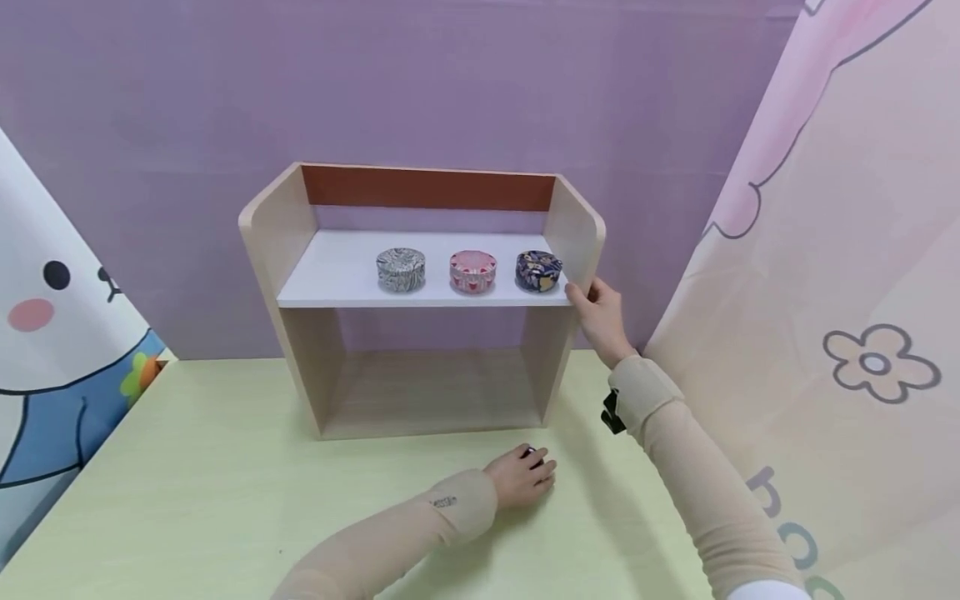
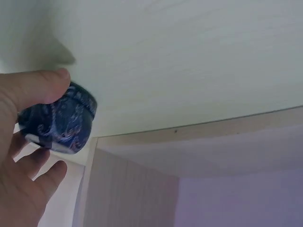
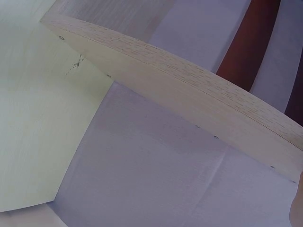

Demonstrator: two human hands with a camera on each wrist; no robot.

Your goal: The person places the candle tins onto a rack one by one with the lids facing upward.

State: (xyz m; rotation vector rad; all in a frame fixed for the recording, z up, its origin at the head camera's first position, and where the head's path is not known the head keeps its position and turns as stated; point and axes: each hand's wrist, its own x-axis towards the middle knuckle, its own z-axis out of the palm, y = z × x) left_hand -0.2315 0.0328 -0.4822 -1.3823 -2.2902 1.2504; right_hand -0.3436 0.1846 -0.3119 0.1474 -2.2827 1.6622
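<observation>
My left hand grips a small round dark blue patterned tin in front of the shelf unit. In the head view the fingers hide most of that tin; the left wrist view shows the thumb on one side and fingers on the other. My right hand holds the right side panel of the wooden shelf unit, thumb at the front edge. On its white upper board stand three tins in a row: a grey-white patterned tin, a pink tin with hearts and a navy floral tin.
The shelf unit stands on a pale yellow-green table, against a purple backdrop. Its lower compartment opens toward the front. A printed cloth with a cartoon figure hangs at left, and a flower-printed cloth at right.
</observation>
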